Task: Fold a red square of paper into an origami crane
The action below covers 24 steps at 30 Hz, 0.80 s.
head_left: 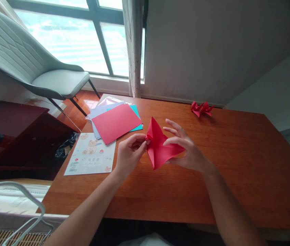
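Note:
A piece of folded red origami paper (156, 148) is held up above the wooden table, its pointed flaps spread apart. My left hand (132, 150) pinches its narrow gathered end between thumb and fingers. Around its right-hand flap, the thumb and fingers of my right hand (183, 148) are curved, some of them touching the paper; its upper fingers stand apart. The underside of the paper and part of the right thumb are hidden.
Sheets of colored paper, a red one (116, 123) on top, lie at the table's (237, 171) left. A printed cover sheet (91, 153) lies nearer me. Small red folded figures (201, 108) stand by the far edge. A grey chair (58, 80) stands beyond the left corner.

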Available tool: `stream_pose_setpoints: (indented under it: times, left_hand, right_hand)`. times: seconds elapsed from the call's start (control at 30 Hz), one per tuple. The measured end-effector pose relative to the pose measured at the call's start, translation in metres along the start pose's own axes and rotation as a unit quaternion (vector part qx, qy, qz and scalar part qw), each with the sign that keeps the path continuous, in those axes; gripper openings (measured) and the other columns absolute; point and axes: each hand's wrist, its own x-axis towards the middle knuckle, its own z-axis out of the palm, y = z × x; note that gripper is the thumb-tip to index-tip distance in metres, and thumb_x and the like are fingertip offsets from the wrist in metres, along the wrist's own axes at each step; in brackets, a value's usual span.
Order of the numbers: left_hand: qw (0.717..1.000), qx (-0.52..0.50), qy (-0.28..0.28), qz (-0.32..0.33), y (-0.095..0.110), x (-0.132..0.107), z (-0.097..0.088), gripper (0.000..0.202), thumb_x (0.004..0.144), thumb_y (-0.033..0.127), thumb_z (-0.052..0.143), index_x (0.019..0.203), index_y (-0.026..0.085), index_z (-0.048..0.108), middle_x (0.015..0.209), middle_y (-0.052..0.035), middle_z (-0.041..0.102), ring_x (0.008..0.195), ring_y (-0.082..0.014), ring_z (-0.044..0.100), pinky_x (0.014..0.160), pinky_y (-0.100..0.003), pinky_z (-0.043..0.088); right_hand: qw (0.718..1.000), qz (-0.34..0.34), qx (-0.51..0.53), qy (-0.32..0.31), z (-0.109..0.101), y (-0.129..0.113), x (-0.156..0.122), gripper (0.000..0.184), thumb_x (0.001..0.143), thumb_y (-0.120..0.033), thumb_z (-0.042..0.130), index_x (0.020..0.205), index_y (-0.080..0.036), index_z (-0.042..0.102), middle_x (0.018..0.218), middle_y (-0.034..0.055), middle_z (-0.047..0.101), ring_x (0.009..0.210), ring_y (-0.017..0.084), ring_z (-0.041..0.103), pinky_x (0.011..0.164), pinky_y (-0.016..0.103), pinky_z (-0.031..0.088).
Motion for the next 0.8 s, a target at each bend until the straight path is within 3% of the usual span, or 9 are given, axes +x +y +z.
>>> stream_pose_setpoints:
  times: [0.13,0.3,0.43,0.6,0.8]
  left_hand:
    - [1.0,0.021,0.004,0.017,-0.002,-0.001,0.0,0.018,0.082,0.031,0.073,0.091,0.015,0.071,0.087,-0.0063,0.075,0.074,-0.016,0.07,0.067,-0.024,0.058]
    - [0.999,0.032,0.011,0.03,-0.003,-0.001,-0.001,0.018,0.083,0.03,0.072,0.092,0.015,0.071,0.087,-0.0058,0.075,0.075,-0.016,0.07,0.067,-0.024,0.058]
    - [0.999,0.024,0.013,0.029,-0.002,-0.002,-0.001,0.017,0.083,0.03,0.072,0.092,0.015,0.071,0.088,-0.0059,0.075,0.076,-0.0164,0.07,0.068,-0.024,0.058]
    - [0.999,-0.028,0.02,0.008,-0.001,0.0,0.0,0.019,0.082,0.03,0.074,0.092,0.015,0.071,0.089,-0.0058,0.074,0.078,-0.0156,0.069,0.07,-0.023,0.057]
    - [0.996,-0.085,0.019,-0.021,0.002,0.002,0.0,0.02,0.079,0.032,0.077,0.088,0.015,0.071,0.087,-0.0045,0.074,0.076,-0.0139,0.068,0.066,-0.021,0.055]
  right_hand:
    - [1.0,-0.009,0.007,0.005,0.001,0.0,0.001,0.035,0.077,-0.03,0.08,0.109,-0.027,0.066,0.162,0.0074,0.024,0.139,0.033,0.043,0.11,0.052,0.045]
    - [0.999,0.008,-0.017,0.027,0.005,0.0,0.002,0.06,0.077,-0.033,0.081,0.131,-0.029,0.057,0.156,0.012,0.038,0.141,0.031,0.042,0.112,0.049,0.043]
    - [0.999,0.007,0.004,0.047,0.012,-0.001,0.002,0.065,0.078,-0.03,0.081,0.137,-0.03,0.052,0.149,0.0105,0.049,0.139,0.029,0.046,0.112,0.047,0.042]
    - [0.995,0.024,0.061,0.077,0.02,0.002,0.001,0.076,0.077,-0.029,0.082,0.143,-0.031,0.045,0.143,0.0096,0.056,0.124,0.026,0.06,0.1,0.04,0.054]
    - [0.993,0.028,0.063,0.097,0.025,0.006,-0.001,0.076,0.078,-0.032,0.081,0.144,-0.033,0.044,0.142,0.0079,0.058,0.129,0.027,0.057,0.101,0.04,0.054]
